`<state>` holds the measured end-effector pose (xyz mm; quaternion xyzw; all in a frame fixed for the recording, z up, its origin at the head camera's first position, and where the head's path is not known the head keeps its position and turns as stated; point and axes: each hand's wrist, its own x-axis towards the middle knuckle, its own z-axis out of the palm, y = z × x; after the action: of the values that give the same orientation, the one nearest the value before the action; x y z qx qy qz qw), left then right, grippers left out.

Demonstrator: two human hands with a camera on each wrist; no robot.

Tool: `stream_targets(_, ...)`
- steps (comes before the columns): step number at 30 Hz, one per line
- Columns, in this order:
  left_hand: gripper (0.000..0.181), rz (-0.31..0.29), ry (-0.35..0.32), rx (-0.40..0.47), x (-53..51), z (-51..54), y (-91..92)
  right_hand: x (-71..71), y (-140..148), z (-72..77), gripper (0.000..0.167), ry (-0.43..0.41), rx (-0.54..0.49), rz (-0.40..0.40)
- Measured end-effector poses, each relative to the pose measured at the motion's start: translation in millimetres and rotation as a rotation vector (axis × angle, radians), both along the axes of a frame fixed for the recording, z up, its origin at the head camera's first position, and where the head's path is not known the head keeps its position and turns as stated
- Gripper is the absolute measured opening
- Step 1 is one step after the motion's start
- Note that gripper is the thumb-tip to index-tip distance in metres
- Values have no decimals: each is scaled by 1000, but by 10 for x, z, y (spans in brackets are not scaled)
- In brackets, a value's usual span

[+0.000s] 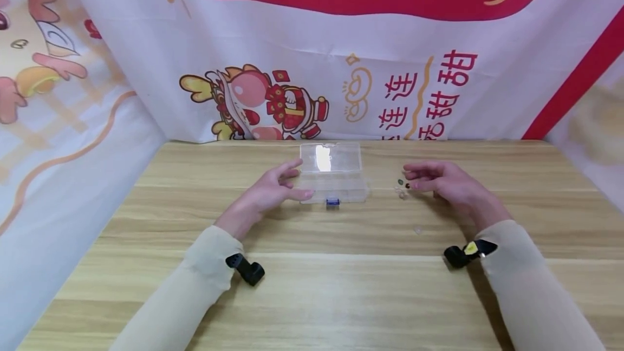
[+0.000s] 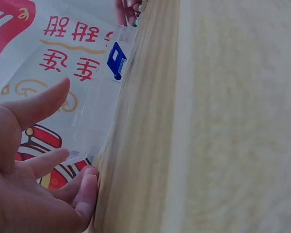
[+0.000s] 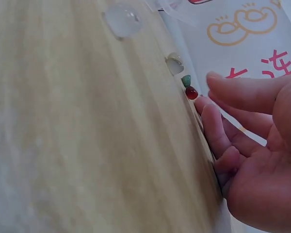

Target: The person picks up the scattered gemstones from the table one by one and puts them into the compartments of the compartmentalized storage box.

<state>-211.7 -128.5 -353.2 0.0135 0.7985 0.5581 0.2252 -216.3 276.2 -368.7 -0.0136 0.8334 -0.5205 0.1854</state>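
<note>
A clear plastic box (image 1: 341,182) stands with its lid (image 1: 348,157) raised at the back and a blue latch (image 1: 332,202) on its front. My left hand (image 1: 265,191) spreads thumb and fingers at the box's left end; whether it touches the box I cannot tell. Over on the right, my right hand (image 1: 448,184) hovers by a small group of beads, its fingers loosely bent and apart. A dark red bead (image 3: 191,92) lies nearest its fingertips, beside a green bead (image 3: 186,80) and a clear bead (image 3: 175,64). Another clear bead (image 1: 417,229) lies closer to me.
The wood-grain table (image 1: 312,297) runs back to a printed cloth (image 1: 292,31) hanging right behind the box. A second cloth (image 1: 73,123) hangs along the left side. Each sleeve carries a black wrist camera, the left one (image 1: 248,271) and the right one (image 1: 458,257).
</note>
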Motion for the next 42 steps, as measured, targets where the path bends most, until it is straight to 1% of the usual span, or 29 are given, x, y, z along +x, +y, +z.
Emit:
stream_targets(6, 94, -2, -2, -5, -18, -59, -27, -50, -22, -40, 58, -20, 32, -38)
stream_targets(9, 90, 6, -10, -11, -21, -73, -25, -62, -27, -29, 55, -23, 83, -47)
stream_targets(11, 87, 10, -8, -11, -24, -79, -23, -67, -28, -11, 52, -9, 134, -44)
stream_targets(14, 82, 16, 0, -13, -31, -81, -17, -65, -42, 22, 49, 3, 175, -49)
stream_targets(22, 77, 16, 2, -31, -72, -87, 11, -46, -62, 18, 47, 10, 193, -74)
stream_targets(29, 74, 16, -7, -39, -62, -120, 1, -47, -91, 0, 42, 10, 240, -85)
stream_targets(38, 73, 5, 16, -22, -52, -108, -16, -35, -120, 50, 39, 6, 236, -94)
stream_targets(42, 72, 3, 13, -19, -49, -111, -22, -36, -126, 40, 38, 12, 243, -94)
